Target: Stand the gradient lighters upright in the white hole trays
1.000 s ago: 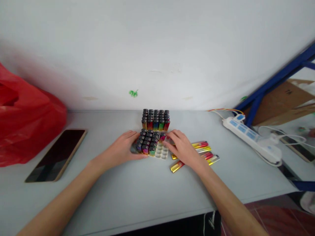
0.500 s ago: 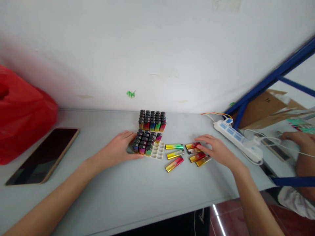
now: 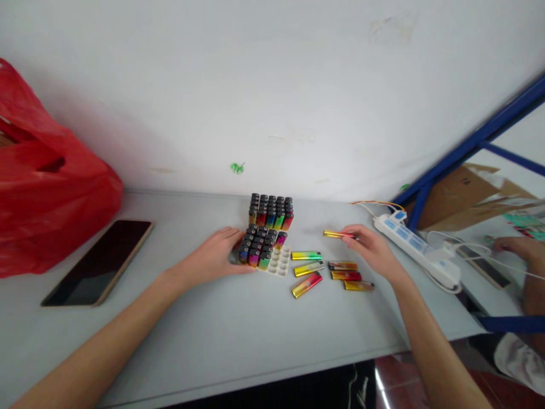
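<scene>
My left hand [image 3: 219,253] is wrapped round the left side of a white tray [image 3: 280,262] that bears upright lighters [image 3: 255,247] with black tops. Empty round holes show at the tray's right part. Pinched in my right hand [image 3: 368,250] is a gold and red lighter [image 3: 336,234], lying level above the table. Several lighters lie loose between the hands, among them a green and yellow one [image 3: 305,256] and a red and gold one [image 3: 306,285]. Behind the tray stands another block of upright lighters [image 3: 271,211].
A phone [image 3: 100,261] and a red plastic bag [image 3: 55,193] are at the left. On the right are a white power strip [image 3: 417,250] with cables, a blue metal frame [image 3: 472,147], a cardboard box [image 3: 460,196] and another person's hand [image 3: 517,247].
My right hand has picked up a gold and red lighter from the loose ones and lifted it away from them. My left hand stays at the tray. The whole view has shifted slightly.
</scene>
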Action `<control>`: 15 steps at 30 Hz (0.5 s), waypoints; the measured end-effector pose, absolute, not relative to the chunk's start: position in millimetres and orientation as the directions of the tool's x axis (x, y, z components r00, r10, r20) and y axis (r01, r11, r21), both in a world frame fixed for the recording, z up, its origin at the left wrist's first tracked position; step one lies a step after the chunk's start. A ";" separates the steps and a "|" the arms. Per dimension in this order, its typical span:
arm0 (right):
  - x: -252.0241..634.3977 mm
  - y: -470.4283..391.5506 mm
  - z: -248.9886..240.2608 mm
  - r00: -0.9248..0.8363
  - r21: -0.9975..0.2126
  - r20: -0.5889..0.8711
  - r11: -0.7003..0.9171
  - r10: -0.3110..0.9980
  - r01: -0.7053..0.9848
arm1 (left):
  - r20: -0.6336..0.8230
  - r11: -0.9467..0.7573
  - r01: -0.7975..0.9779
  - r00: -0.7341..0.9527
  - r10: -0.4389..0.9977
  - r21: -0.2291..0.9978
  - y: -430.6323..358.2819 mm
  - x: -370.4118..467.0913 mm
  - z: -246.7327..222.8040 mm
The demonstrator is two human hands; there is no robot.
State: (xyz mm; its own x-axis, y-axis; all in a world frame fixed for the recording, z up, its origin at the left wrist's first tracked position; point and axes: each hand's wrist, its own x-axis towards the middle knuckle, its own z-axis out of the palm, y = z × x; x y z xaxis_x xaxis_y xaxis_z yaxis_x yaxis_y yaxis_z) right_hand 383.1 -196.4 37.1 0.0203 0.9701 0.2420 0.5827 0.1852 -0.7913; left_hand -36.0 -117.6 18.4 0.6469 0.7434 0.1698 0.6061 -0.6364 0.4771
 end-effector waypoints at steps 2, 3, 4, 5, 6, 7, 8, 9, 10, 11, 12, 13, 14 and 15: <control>368.4 -183.5 42.6 0.155 -0.851 0.353 0.248 0.923 0.463 | 0.165 -0.645 0.606 0.656 0.737 0.466 -117.9 -36.3 19.3; 358.7 -176.3 46.8 0.216 -0.876 0.384 0.280 0.897 0.393 | 0.160 -0.647 0.607 0.660 0.734 0.461 -118.1 -36.5 19.6; 347.9 -169.2 51.7 0.258 -0.899 0.390 0.306 0.884 0.313 | 0.155 -0.648 0.610 0.663 0.733 0.456 -118.2 -36.6 19.8; 336.2 -162.4 56.5 0.272 -0.920 0.375 0.319 0.886 0.229 | 0.146 -0.646 0.615 0.663 0.734 0.453 -118.2 -36.8 19.7; 324.2 -156.5 60.7 0.256 -0.939 0.341 0.314 0.904 0.142 | 0.136 -0.641 0.622 0.662 0.737 0.450 -118.3 -36.9 19.5; 312.2 -151.5 63.8 0.224 -0.953 0.302 0.298 0.926 0.054 | 0.127 -0.636 0.627 0.660 0.740 0.449 -118.2 -37.1 19.0; 300.7 -147.7 65.3 0.171 -0.964 0.255 0.263 0.952 -0.025 | 0.120 -0.632 0.631 0.658 0.743 0.450 -118.2 -37.2 18.4; 289.9 -145.1 65.0 0.105 -0.972 0.209 0.219 0.972 -0.087 | 0.118 -0.629 0.633 0.656 0.745 0.452 -118.2 -37.4 17.7; 280.2 -143.7 63.0 0.033 -0.976 0.171 0.174 0.985 -0.129 | 0.122 -0.628 0.632 0.654 0.746 0.454 -118.1 -37.5 17.0; 271.8 -143.6 59.4 -0.042 -0.981 0.141 0.133 0.989 -0.143 | 0.128 -0.630 0.629 0.654 0.746 0.456 -118.1 -37.7 16.5; 264.9 -144.4 54.9 -0.110 -0.985 0.121 0.105 0.987 -0.136 | 0.133 -0.632 0.627 0.654 0.745 0.456 -118.1 -37.7 16.3; 259.4 -146.3 49.8 -0.168 -0.989 0.106 0.087 0.980 -0.119 | 0.137 -0.634 0.625 0.655 0.743 0.455 -118.3 -37.7 16.4; 255.2 -148.8 44.7 -0.216 -0.992 0.091 0.070 0.972 -0.103 | 0.136 -0.635 0.626 0.656 0.743 0.452 -118.6 -37.5 16.9; 252.2 -151.9 40.1 -0.254 -0.994 0.071 0.048 0.965 -0.094 | 0.133 -0.635 0.628 0.656 0.743 0.450 -119.0 -37.3 17.8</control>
State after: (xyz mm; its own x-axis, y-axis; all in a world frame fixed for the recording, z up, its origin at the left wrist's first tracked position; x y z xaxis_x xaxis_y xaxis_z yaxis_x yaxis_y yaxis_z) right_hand 252.2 -151.9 40.1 -0.2535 0.9647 0.0710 -0.0941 0.0485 -0.9944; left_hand -37.3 -119.0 17.8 0.6558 0.7432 0.1325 0.6282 -0.6347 0.4501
